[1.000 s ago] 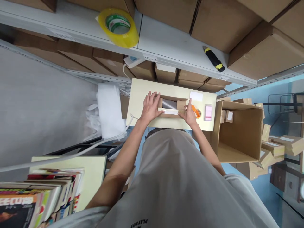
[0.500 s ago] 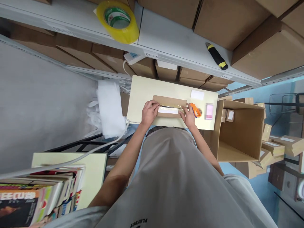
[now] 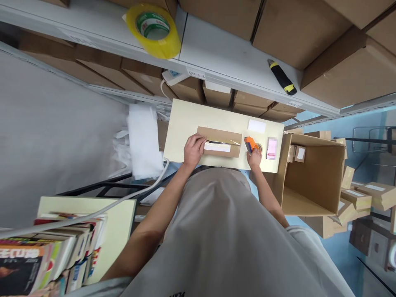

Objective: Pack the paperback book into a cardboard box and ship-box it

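Observation:
A long, narrow cardboard box [image 3: 221,135] lies on the pale table [image 3: 185,117], a white label [image 3: 217,147] along its near side. Clear tape glints at the box's right end beside a dark slit between the flaps. My left hand [image 3: 194,149] grips the box's left end, fingers bent over the edge. Off to the right, my right hand [image 3: 254,159] has its fingers closed round an orange tape dispenser [image 3: 251,143], whose roll shows beside the fingers.
Right of the dispenser lie a pinkish phone-like item [image 3: 272,148] and a white paper [image 3: 256,125]. A large open carton [image 3: 312,177] stands at the table's right end. On the shelf above sit a yellow tape roll [image 3: 173,43] and a utility knife [image 3: 282,77]. Magazines [image 3: 62,251] fill the lower left.
My right hand has left the box's right end and moved right and slightly down, onto the tape dispenser. My left hand stays on the box's left end.

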`<state>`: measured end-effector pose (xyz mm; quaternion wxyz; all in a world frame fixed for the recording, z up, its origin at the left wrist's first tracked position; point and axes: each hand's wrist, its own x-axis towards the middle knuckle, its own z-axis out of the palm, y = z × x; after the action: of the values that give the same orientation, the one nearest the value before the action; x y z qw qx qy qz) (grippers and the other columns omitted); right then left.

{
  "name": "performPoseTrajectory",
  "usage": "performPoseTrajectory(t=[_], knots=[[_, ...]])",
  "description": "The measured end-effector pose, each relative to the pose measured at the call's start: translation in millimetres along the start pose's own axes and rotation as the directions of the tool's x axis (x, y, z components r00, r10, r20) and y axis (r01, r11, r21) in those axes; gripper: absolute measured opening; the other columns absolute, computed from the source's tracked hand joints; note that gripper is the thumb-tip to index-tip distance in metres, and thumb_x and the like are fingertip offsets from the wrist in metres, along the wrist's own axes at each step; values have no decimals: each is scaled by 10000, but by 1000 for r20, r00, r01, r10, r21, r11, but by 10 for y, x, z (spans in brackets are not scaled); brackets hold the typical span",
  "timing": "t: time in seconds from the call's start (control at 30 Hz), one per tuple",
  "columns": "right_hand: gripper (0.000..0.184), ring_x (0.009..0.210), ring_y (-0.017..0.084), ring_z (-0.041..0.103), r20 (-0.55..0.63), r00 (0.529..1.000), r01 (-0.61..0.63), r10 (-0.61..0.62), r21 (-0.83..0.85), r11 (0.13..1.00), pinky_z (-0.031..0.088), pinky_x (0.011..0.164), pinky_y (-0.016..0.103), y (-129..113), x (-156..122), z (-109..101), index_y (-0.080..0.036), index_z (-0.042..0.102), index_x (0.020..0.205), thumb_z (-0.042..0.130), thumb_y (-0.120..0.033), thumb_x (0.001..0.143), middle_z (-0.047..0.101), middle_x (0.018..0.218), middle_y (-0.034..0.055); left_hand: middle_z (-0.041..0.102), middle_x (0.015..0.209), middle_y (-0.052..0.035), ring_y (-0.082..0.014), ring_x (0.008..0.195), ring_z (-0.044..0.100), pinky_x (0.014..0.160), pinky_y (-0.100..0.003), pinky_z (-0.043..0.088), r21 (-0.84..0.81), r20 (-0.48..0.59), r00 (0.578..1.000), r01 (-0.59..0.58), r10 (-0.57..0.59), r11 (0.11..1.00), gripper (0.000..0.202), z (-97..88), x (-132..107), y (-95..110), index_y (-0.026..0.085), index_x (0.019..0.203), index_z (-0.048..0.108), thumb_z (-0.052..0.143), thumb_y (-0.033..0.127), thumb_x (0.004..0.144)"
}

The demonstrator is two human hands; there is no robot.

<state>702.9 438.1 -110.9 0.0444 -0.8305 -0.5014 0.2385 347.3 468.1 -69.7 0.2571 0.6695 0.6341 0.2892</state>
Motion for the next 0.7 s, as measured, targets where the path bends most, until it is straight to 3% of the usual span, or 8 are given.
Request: performPoseTrajectory(t=[0.1, 0.2, 0.3, 0.4, 0.47, 0.57, 0.63, 0.7], knots=[[317, 1274, 362, 723, -9, 999, -30, 31, 88, 996, 520, 1218, 577, -105, 65, 85, -100, 652, 1244, 586, -302, 1010, 765, 1299, 297, 775, 1337, -173, -330, 1446, 667, 1300, -550, 507, 11, -6, 1000, -3, 3, 1000, 371, 20, 5, 10, 263, 1261, 838, 499, 389, 1177], [337, 1123, 337, 762, -19, 999, -33, 36, 134, 990, 588, 1113, 558, -177, 108, 19, -131, 652, 1222, 480, -379, 1072, 790, 1151, 229, 766, 1357, -185, -333, 1463, 660, 1291, -541, 500, 31, 2, 1000, -11, 11, 999, 395, 14, 11, 29, 247, 1286, 826, 472, 394, 1188], [467, 1026, 335, 770, -36, 999, 6, 1, 195, 981, 642, 977, 529, -246, 68, -260, -129, 639, 1250, 412, -513, 1111, 795, 1100, 213, 750, 1398, -202, -356, 1507, 627, 1293, -573, 474, 47, 33, 999, -23, 21, 999, 400, -3, 1, 39, 242, 1327, 816, 475, 398, 1187], [556, 1117, 332, 779, -41, 984, 176, -175, 413, 893, 657, 988, 502, -426, -71, -707, -167, 630, 1328, 473, -651, 1105, 814, 1210, 209, 740, 1411, -201, -375, 1521, 603, 1309, -608, 432, 54, 65, 997, -36, 32, 998, 380, -2, -7, 22, 263, 1324, 823, 510, 420, 1176], [597, 1197, 328, 778, 17, 947, 251, -320, 583, 773, 651, 1056, 496, -637, -183, -998, -198, 660, 1328, 562, -725, 1067, 820, 1270, 181, 741, 1390, -196, -377, 1505, 604, 1316, -616, 415, 52, 62, 997, -43, 40, 998, 374, 14, 0, 2, 270, 1294, 832, 522, 441, 1173], [612, 1114, 325, 788, 166, 873, 182, -458, 761, 622, 665, 1022, 476, -1032, -293, -1268, -224, 717, 1141, 670, -818, 999, 830, 1117, 129, 740, 1363, -197, -379, 1463, 610, 1292, -617, 431, 40, 49, 998, -51, 49, 998, 377, 54, 30, -17, 270, 1254, 836, 516, 452, 1175], [686, 978, 310, 782, 303, 794, 83, -527, 805, 588, 679, 915, 451, -1286, -294, -1318, -231, 704, 991, 681, -915, 949, 802, 947, 101, 736, 1356, -200, -385, 1412, 615, 1255, -625, 454, 32, 46, 998, -44, 43, 999, 364, 86, 55, -15, 274, 1215, 836, 518, 446, 1170], [756, 875, 278, 751, 417, 705, 49, -574, 779, 625, 668, 831, 409, -1498, -241, -1306, -230, 693, 919, 724, -984, 873, 767, 851, 70, 731, 1351, -198, -388, 1370, 612, 1230, -637, 462, 16, 40, 999, -27, 26, 1000, 336, 119, 77, -4, 282, 1168, 831, 528, 426, 1159]])
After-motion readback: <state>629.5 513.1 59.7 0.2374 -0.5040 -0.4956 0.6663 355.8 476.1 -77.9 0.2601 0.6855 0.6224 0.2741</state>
